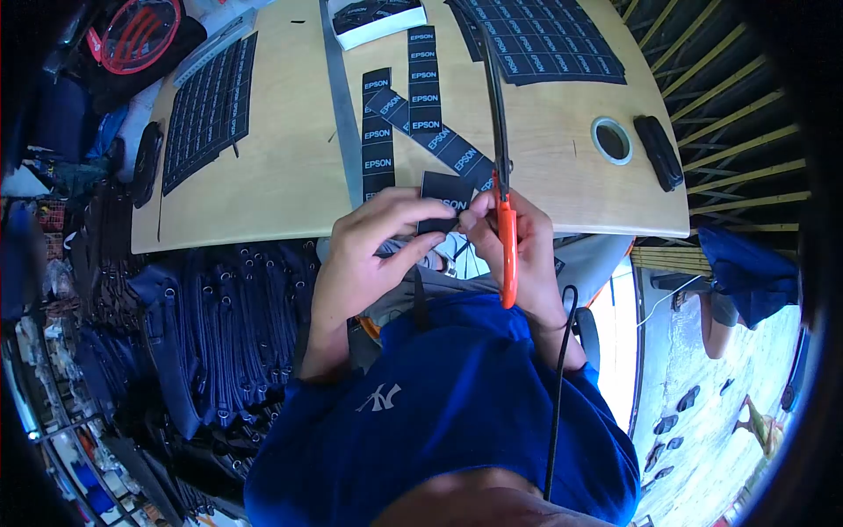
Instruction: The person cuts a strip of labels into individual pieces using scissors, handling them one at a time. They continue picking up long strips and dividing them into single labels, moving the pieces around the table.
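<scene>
Near the table's front edge, my left hand [373, 246] pinches a small black EPSON label [446, 187] between thumb and fingers. My right hand [525, 250] has the orange-handled scissors [507, 250] hooked on it, their long dark blades pointing away across the table. Its thumb and fingertip also meet at the label's right side; whether they grip it cannot be made out. Just beyond my hands lie strips of EPSON labels: one upright strip [378, 136], a second strip [424, 79] and a slanted strip [439, 140] crossing over them.
On the table [290, 176] are a white box [378, 31] of dark pieces, label sheets at right [549, 44] and left [211, 110], a tape roll [612, 140] and a black case [659, 154]. Dark straps [233, 325] hang below left. Another person's leg [716, 329] shows at right.
</scene>
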Tool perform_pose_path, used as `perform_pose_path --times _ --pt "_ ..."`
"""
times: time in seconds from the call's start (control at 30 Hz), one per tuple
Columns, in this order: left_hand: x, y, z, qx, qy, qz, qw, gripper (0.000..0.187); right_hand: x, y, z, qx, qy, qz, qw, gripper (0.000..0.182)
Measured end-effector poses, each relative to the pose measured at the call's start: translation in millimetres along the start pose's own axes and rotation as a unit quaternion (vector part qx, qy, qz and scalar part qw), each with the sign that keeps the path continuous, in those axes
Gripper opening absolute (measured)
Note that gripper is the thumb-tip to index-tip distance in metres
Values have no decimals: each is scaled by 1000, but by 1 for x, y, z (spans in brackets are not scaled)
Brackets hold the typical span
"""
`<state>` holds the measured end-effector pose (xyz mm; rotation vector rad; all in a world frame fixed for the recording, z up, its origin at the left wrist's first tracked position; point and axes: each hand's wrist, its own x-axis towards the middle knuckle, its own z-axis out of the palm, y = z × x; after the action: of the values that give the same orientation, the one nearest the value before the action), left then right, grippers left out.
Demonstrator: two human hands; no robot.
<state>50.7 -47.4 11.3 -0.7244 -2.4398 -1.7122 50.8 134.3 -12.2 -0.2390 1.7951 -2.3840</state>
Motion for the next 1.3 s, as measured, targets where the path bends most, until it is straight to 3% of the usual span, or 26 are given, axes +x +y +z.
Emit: perform_pose_path --times 0.07,0.17,0.23,0.27,0.37,0.47,0.5,0.53,0.6,0.73,0.87,0.9,0.93,1.03,1.1,1.13,1.3 --pt "3 -2 -1 34 -1 22 999 31 0 -1 -1 9 1 3 1000 10" --pt "3 -3 -4 -86 25 -52 995 40 -3 -3 -10 -43 -19 35 998 20" --pt "5 0 -10 -93 33 -61 993 43 -10 0 -16 -103 -52 -5 993 43" --pt "5 0 -14 -101 40 -70 992 47 -15 1 -19 -103 -56 -5 993 43" --pt "4 -6 -27 -158 13 -86 984 49 -30 8 -33 -179 -100 70 976 79" --pt "5 -9 -39 -170 -14 -104 980 57 -43 11 -51 -296 -151 68 941 84" --pt "5 -10 -42 -174 -33 -105 979 57 -49 9 -57 -322 -169 134 922 86" --pt "5 -11 -44 -179 -52 -105 977 58 -54 13 -60 -323 -172 136 921 86" --pt "7 -11 -44 -195 -65 -104 973 58 -62 23 -66 -253 -176 35 951 84" --pt "13 -9 -45 -176 -113 -77 975 59 -58 8 -81 -297 -264 118 910 78" --pt "19 -7 -53 -170 -180 -96 964 62 -57 1 -84 -208 -303 142 919 78" --pt "22 -6 -56 -131 -223 -93 962 63 -55 -2 -78 -170 -290 162 928 89" --pt "24 -5 -57 -92 -265 -89 956 64 -55 -1 -78 -170 -288 163 928 89" --pt "28 -3 -50 -136 -261 -43 955 65 -55 -3 -81 -165 -296 168 926 90" --pt "30 -4 -49 -124 -260 -29 957 65 -52 -11 -83 -192 -342 194 899 73" --pt "30 -4 -49 -110 -259 -14 959 66 -53 -10 -84 -192 -342 194 899 73" --pt "30 -5 -43 -85 -266 -22 960 67 -57 -2 -87 -186 -344 164 906 69"
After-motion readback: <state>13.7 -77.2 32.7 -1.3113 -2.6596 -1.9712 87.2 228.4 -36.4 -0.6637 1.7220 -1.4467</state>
